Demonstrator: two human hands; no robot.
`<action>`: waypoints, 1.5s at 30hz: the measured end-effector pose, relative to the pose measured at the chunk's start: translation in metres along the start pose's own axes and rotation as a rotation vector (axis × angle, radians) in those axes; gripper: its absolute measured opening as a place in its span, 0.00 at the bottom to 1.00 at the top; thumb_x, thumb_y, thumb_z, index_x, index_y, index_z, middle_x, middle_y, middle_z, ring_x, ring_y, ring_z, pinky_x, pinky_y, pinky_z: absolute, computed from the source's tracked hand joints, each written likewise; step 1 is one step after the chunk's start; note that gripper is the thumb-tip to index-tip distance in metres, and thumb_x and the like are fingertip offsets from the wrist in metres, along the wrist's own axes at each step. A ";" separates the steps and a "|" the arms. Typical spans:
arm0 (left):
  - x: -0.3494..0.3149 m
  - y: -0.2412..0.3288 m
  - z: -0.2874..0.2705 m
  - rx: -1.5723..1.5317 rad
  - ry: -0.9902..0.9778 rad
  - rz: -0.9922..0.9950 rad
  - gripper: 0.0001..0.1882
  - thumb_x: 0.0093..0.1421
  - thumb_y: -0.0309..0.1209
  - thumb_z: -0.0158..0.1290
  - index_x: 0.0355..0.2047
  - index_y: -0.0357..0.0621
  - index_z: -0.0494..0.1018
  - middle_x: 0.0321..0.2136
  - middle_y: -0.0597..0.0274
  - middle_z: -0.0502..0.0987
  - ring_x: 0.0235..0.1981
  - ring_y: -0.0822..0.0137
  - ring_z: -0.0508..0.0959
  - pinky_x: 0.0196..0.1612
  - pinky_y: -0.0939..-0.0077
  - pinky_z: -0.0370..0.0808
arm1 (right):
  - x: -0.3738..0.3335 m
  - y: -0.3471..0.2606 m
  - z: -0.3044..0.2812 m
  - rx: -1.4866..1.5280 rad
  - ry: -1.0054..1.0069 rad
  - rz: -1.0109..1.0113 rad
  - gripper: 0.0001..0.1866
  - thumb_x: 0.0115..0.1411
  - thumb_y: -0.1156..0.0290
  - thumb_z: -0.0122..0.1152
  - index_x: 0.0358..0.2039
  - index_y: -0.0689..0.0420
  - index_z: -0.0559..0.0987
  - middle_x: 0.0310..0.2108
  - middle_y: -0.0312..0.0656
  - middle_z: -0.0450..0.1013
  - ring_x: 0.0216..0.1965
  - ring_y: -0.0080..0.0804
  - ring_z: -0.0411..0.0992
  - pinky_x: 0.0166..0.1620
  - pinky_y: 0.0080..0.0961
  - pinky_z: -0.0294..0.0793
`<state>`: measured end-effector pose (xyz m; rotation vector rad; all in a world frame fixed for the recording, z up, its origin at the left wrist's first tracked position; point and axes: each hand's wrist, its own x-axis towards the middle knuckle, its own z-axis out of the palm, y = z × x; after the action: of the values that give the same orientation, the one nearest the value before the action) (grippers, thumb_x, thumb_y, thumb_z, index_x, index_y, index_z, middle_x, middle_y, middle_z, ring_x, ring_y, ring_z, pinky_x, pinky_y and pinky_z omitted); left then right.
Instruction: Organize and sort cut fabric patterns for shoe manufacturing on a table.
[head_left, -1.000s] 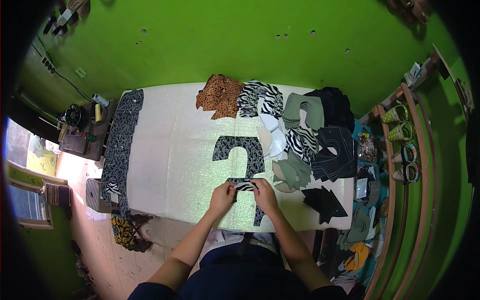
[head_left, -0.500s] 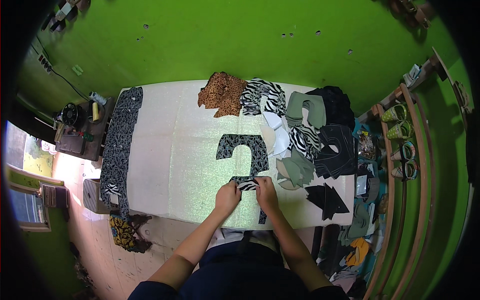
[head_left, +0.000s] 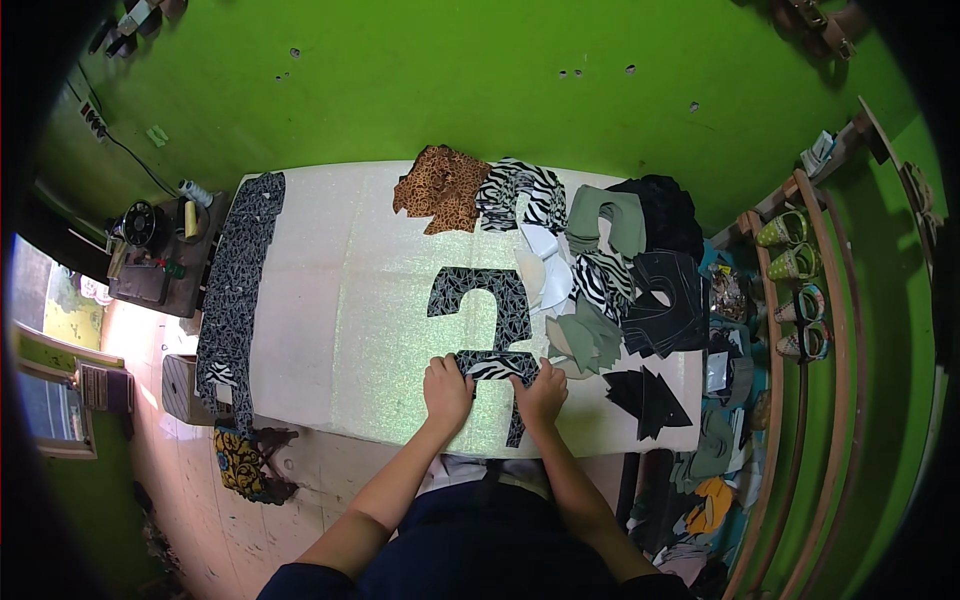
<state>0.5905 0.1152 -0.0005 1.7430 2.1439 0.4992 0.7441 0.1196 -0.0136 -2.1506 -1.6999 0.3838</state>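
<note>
A black-and-grey patterned fabric piece (head_left: 478,278), cut in a curved shape, lies on the pale table in front of me. At its near part a patterned band carries a zebra-striped fabric patch (head_left: 495,368). My left hand (head_left: 447,390) closes on the left end of this band, fingers bent at its edge. At the right end is my right hand (head_left: 543,393), its thumb reaching onto the zebra patch and its fingers along the band's edge. Below my right hand a strip of the patterned fabric (head_left: 516,430) runs toward the table's near edge.
Fabric cutouts lie on the right half: leopard print (head_left: 440,188), zebra print (head_left: 522,192), green (head_left: 606,218) and black (head_left: 664,303). Patterned fabric (head_left: 240,290) covers the table's (head_left: 320,300) left end. A wooden rack (head_left: 790,400) with shoes stands at right, a fan (head_left: 140,228) at left.
Both hands have moved apart. The zebra patch, held up and partly covered before, now shows flatter against the patterned band. The view has shifted slightly.
</note>
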 end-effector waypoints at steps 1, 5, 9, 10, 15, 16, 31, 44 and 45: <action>0.000 0.000 0.001 0.003 0.011 -0.012 0.23 0.46 0.31 0.57 0.41 0.34 0.64 0.35 0.47 0.66 0.37 0.51 0.68 0.41 0.62 0.67 | 0.002 0.001 0.000 0.010 -0.032 0.061 0.32 0.42 0.58 0.68 0.44 0.60 0.69 0.38 0.49 0.64 0.42 0.48 0.63 0.44 0.39 0.64; 0.006 -0.003 0.001 -0.114 -0.100 -0.091 0.20 0.47 0.30 0.56 0.39 0.33 0.66 0.34 0.46 0.69 0.39 0.49 0.68 0.43 0.61 0.66 | 0.008 0.005 0.002 0.047 -0.113 0.008 0.23 0.42 0.60 0.68 0.34 0.62 0.74 0.36 0.50 0.66 0.42 0.49 0.64 0.45 0.38 0.64; 0.001 -0.005 -0.006 -0.150 -0.134 -0.082 0.17 0.49 0.31 0.55 0.37 0.34 0.67 0.33 0.45 0.69 0.38 0.49 0.68 0.43 0.61 0.66 | 0.009 0.011 -0.001 0.170 -0.106 -0.120 0.21 0.43 0.61 0.67 0.33 0.62 0.73 0.32 0.49 0.70 0.38 0.48 0.68 0.41 0.37 0.67; 0.000 -0.006 -0.010 -0.186 -0.137 -0.082 0.16 0.50 0.31 0.54 0.37 0.35 0.67 0.31 0.45 0.70 0.35 0.49 0.70 0.41 0.61 0.67 | 0.009 0.011 -0.003 0.259 -0.186 -0.075 0.19 0.44 0.63 0.67 0.32 0.62 0.72 0.29 0.48 0.72 0.34 0.46 0.70 0.38 0.35 0.68; -0.010 -0.012 -0.033 -0.329 -0.191 -0.256 0.15 0.52 0.32 0.53 0.37 0.36 0.67 0.24 0.45 0.75 0.27 0.48 0.75 0.33 0.60 0.70 | 0.012 0.006 -0.008 0.638 -0.342 -0.097 0.15 0.46 0.69 0.66 0.31 0.62 0.71 0.23 0.44 0.74 0.25 0.27 0.73 0.31 0.25 0.70; -0.013 -0.017 -0.037 -0.367 -0.147 -0.249 0.15 0.52 0.32 0.53 0.37 0.37 0.68 0.23 0.47 0.75 0.25 0.50 0.76 0.31 0.62 0.71 | 0.012 -0.001 -0.015 0.679 -0.410 -0.078 0.14 0.47 0.72 0.65 0.32 0.63 0.72 0.25 0.41 0.74 0.26 0.23 0.71 0.31 0.22 0.70; -0.117 -0.216 -0.154 -0.576 0.193 -0.350 0.13 0.51 0.31 0.54 0.36 0.37 0.69 0.25 0.47 0.76 0.28 0.56 0.78 0.31 0.69 0.72 | -0.128 -0.167 0.064 1.115 -0.798 0.009 0.08 0.52 0.79 0.60 0.33 0.63 0.73 0.26 0.35 0.73 0.26 0.17 0.69 0.30 0.14 0.69; -0.156 -0.387 -0.248 -0.435 0.354 -0.416 0.15 0.51 0.30 0.54 0.39 0.38 0.69 0.29 0.44 0.75 0.34 0.49 0.76 0.36 0.65 0.71 | -0.235 -0.321 0.167 0.788 -0.719 -0.231 0.08 0.51 0.74 0.61 0.30 0.62 0.74 0.23 0.34 0.71 0.24 0.18 0.66 0.30 0.17 0.66; -0.154 -0.392 -0.252 -0.439 0.340 -0.441 0.16 0.51 0.30 0.54 0.39 0.38 0.69 0.29 0.44 0.75 0.34 0.48 0.76 0.36 0.65 0.71 | -0.236 -0.330 0.171 0.811 -0.702 -0.229 0.08 0.51 0.74 0.60 0.31 0.62 0.73 0.23 0.35 0.71 0.25 0.19 0.67 0.31 0.18 0.66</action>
<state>0.1648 -0.1248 0.0440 0.9691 2.3150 1.0964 0.3276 -0.0224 -0.0225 -1.2660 -1.6404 1.5751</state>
